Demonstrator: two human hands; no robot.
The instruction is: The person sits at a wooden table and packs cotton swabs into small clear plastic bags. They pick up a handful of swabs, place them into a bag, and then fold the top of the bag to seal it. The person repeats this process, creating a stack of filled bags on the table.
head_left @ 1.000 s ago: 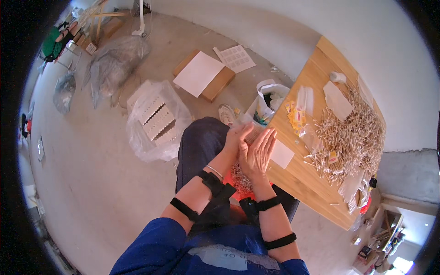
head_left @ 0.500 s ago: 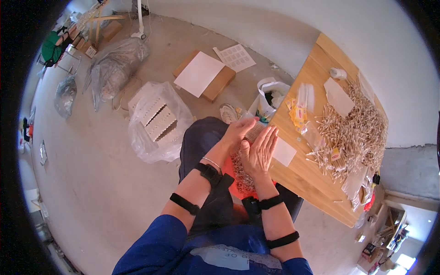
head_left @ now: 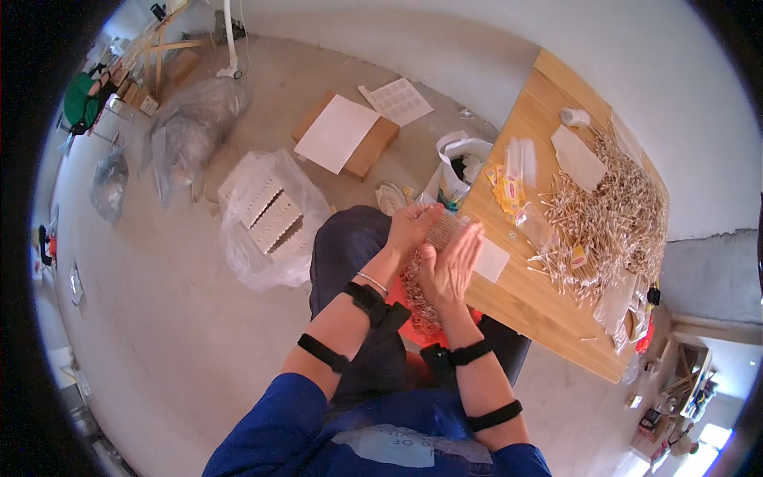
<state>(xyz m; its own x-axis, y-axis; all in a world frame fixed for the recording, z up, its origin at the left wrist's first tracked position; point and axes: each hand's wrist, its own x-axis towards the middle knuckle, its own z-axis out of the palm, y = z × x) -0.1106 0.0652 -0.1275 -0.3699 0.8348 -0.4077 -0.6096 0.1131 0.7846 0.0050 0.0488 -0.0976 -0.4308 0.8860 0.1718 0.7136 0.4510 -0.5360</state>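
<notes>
A tight bundle of cotton swabs [head_left: 442, 228] sits between my hands above my lap. My left hand [head_left: 411, 232] is closed around its left side. Along its right side lies my right hand [head_left: 451, 267], fingers stretched out flat and thumb raised; whether its palm touches the swabs is hard to tell. Below the hands, a red bag [head_left: 415, 326] on my lap holds many loose cotton swabs [head_left: 420, 298]. My right forearm partly covers that bag. A white sheet [head_left: 491, 261] lies on the table edge beside my right hand.
On the wooden table [head_left: 524, 298] at right are a large heap of swabs [head_left: 608, 215], yellow packets [head_left: 509, 191] and a white roll [head_left: 575, 118]. A white bag [head_left: 461, 163], a cardboard box [head_left: 373, 147] and a plastic bag with white trays [head_left: 274, 219] stand on the floor.
My left hand has shifted slightly and more of the swab bundle shows between the hands. My right hand stays flat beside it. The whole view has moved a little.
</notes>
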